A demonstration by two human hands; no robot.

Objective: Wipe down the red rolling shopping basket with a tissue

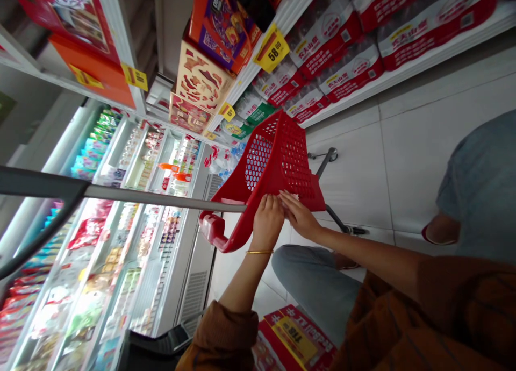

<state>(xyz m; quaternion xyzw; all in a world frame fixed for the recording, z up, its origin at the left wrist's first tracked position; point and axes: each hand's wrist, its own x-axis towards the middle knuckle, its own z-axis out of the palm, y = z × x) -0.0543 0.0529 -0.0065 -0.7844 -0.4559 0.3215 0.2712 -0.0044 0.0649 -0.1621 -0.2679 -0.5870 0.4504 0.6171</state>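
Observation:
A red perforated plastic shopping basket (278, 161) fills the middle of the tilted view. My left hand (268, 223), with a gold bangle on its wrist (259, 251), grips the basket's near rim. My right hand (298, 215) lies close beside it, its fingers curled over the same rim. A long grey pull handle (161, 195) runs from the basket's red end grip (212, 226) toward the left edge of the picture. A metal wheel frame (324, 161) shows beyond the basket, and its wheels are mostly hidden.
A lit refrigerated display case (133, 236) of packaged goods stands at left. Shelves of wrapped bottled-water packs (330, 43) and gift boxes (201, 83) run along the top. White floor tiles (355, 183) lie between them. Two jeans-clad legs (314, 285) and a red-and-yellow floor sign (290, 341) are nearby.

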